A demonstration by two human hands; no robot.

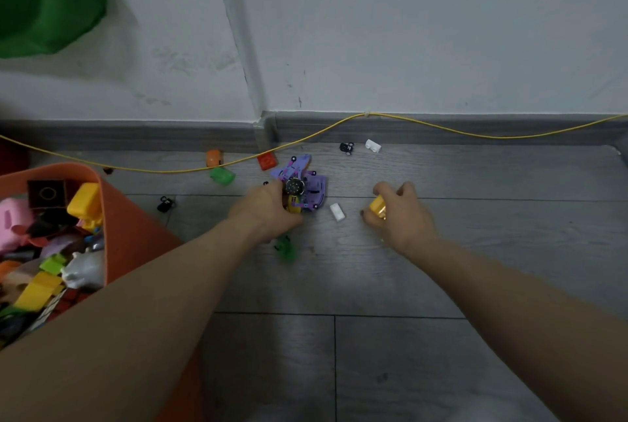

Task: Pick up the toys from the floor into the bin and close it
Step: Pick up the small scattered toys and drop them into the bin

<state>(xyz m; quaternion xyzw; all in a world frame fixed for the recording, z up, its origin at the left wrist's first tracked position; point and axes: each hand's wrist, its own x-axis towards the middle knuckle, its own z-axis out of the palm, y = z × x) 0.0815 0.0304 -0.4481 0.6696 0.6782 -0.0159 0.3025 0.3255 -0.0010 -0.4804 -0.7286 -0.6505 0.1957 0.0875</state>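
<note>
Gathering step: left hand (268, 209) grips purple toy vehicle (304, 184), right hand (399, 214) grips yellow block (378, 206); next, carry both to orange bin (136, 234) at left.

Dim, even indoor light with a cool grey cast; no lamp or window shows. Below my hands the floor (373, 268) carries a paler patch, and my forearms throw only faint, soft shadows. Wide-angle distortion bows the skirting board (441, 131) and tilts the wall corner (238, 31). The green object (47, 0) at upper left and my near forearms are soft; fine detail is smeared throughout.
</note>
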